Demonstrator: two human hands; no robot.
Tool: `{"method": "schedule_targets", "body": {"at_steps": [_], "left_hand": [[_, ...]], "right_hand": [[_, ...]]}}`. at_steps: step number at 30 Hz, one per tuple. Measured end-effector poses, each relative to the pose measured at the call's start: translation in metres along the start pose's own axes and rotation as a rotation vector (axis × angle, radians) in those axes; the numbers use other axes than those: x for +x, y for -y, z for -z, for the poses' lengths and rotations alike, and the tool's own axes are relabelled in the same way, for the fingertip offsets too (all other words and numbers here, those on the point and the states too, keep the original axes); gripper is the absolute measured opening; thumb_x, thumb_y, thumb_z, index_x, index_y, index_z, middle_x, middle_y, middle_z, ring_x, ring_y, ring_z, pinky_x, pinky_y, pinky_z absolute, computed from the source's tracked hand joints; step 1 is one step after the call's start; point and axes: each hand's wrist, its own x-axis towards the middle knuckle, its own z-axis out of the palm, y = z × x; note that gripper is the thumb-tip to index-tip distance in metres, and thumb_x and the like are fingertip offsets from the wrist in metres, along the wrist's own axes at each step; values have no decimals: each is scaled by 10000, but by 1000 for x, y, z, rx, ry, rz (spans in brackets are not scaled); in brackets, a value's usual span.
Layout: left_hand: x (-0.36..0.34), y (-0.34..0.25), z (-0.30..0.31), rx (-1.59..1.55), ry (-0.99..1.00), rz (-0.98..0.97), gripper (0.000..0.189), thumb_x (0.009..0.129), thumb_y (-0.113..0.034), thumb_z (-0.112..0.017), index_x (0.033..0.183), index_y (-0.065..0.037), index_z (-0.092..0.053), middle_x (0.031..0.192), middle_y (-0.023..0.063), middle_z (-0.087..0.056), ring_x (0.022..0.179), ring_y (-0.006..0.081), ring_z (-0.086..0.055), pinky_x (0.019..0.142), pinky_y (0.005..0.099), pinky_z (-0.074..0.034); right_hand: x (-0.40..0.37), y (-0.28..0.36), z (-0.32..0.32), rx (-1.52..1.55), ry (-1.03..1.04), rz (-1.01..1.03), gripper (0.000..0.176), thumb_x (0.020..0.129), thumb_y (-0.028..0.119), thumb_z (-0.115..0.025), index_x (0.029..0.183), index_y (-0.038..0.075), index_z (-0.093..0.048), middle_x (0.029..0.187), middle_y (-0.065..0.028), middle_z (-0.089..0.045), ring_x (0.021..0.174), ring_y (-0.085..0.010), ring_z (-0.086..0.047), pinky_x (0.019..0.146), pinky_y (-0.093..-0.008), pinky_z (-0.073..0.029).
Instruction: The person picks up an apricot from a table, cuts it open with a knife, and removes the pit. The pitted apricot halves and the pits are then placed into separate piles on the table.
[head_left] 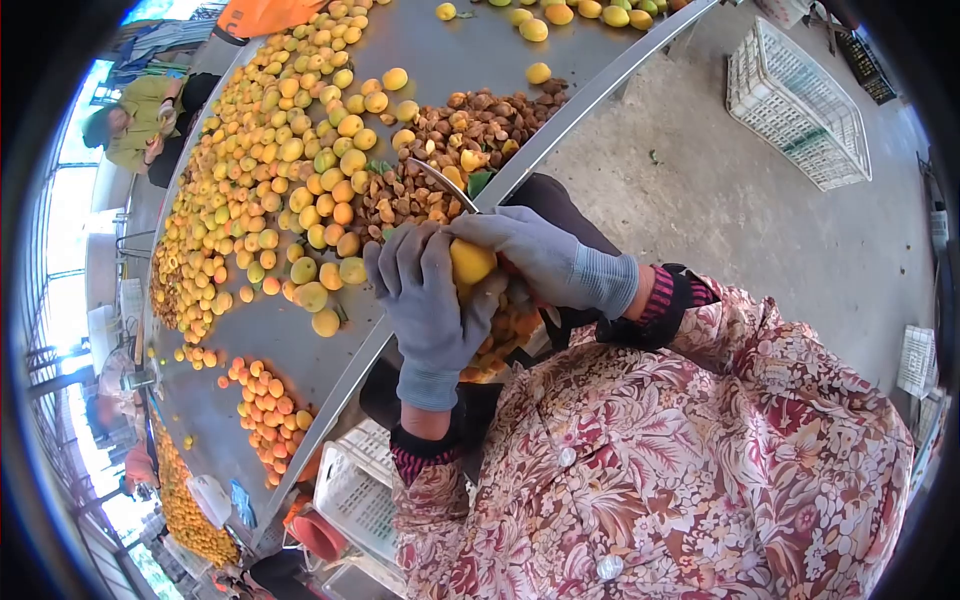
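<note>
Both my hands wear grey gloves and meet just over the near edge of the metal table (pixel 395 335). A yellow apricot (pixel 472 263) sits between them, with the fingers of my left hand (pixel 428 295) curled round its left side. My right hand (pixel 548 252) is closed on a knife (pixel 446 187); its thin blade sticks out past the fingers toward the table, and its handle is hidden. Beyond the blade lies a heap of brown apricot pits (pixel 475 130). Below my hands, cut apricot pieces (pixel 510 335) show in a container that is partly covered.
A large pile of whole apricots (pixel 270 190) spreads over the table's left side. Redder apricots (pixel 265 410) form a smaller group nearer me. White crates stand on the floor at right (pixel 800 105) and beside my lap (pixel 365 490). Across the table is another person (pixel 150 125).
</note>
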Motion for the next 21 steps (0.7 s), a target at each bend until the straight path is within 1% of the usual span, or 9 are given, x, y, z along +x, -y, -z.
{"method": "schedule_targets", "body": {"at_steps": [2,5,7,10,13,17,19,20,21], "left_hand": [[1,-2,3,41,43,8,518,840,-459,-533,1061,10,-504,1020,166,-528,961,344,-497,877,446,-351],[1,-6,1,6,87,89,554,816,-546,-512,1012,-29,-503,998,118,-516,959,308,-477,926,491,-275],[1,-9,-2,67,26,107,482,855,-465,-484,969,2,-525,924,161,-537,891,334,-512,826,436,-356],[-2,-7,-7,82,-26,85,444,852,-448,-488,898,-8,-524,852,144,-533,836,324,-511,815,432,-356],[0,-2,-3,104,-42,-14,421,844,-436,-499,859,-15,-513,812,144,-517,799,320,-506,806,431,-354],[-6,5,-7,125,-35,43,427,843,-442,-489,810,-16,-494,798,154,-518,788,330,-503,767,420,-385],[-17,8,-15,14,31,181,357,867,-344,-517,918,9,-513,866,155,-533,799,308,-514,732,396,-422],[-25,7,-25,11,35,190,357,867,-344,-517,918,9,-513,866,155,-533,799,308,-514,732,396,-422],[-31,2,-39,-43,-139,287,412,868,-407,-502,908,3,-521,863,155,-542,805,302,-526,740,380,-425]], "right_hand": [[1,3,-6,22,-34,5,299,879,326,-518,909,37,-587,648,-10,-546,449,-68,-476,403,-207,-374],[6,-3,-6,88,-32,14,315,881,335,-523,892,28,-593,652,-19,-560,443,-74,-479,406,-210,-379],[9,-7,-4,130,8,17,326,881,342,-530,879,22,-595,650,-25,-567,444,-76,-486,412,-210,-386],[10,-8,0,-12,29,69,295,890,342,-534,884,52,-584,636,11,-543,450,-59,-506,361,-189,-403],[10,-8,-8,11,3,-43,298,898,335,-532,842,48,-590,598,17,-550,458,-54,-515,360,-193,-405],[22,-21,-14,135,-32,96,291,875,306,-561,740,49,-593,587,11,-568,474,-48,-510,421,-195,-403],[25,-24,-17,155,-68,172,305,849,306,-575,690,46,-589,584,7,-567,482,-53,-502,458,-202,-400],[25,-23,-20,141,-126,236,307,845,304,-584,682,43,-586,591,10,-571,508,-42,-499,483,-201,-409],[25,-23,-21,124,-182,302,310,841,301,-593,674,40,-584,598,12,-575,534,-32,-495,507,-201,-419]]}}
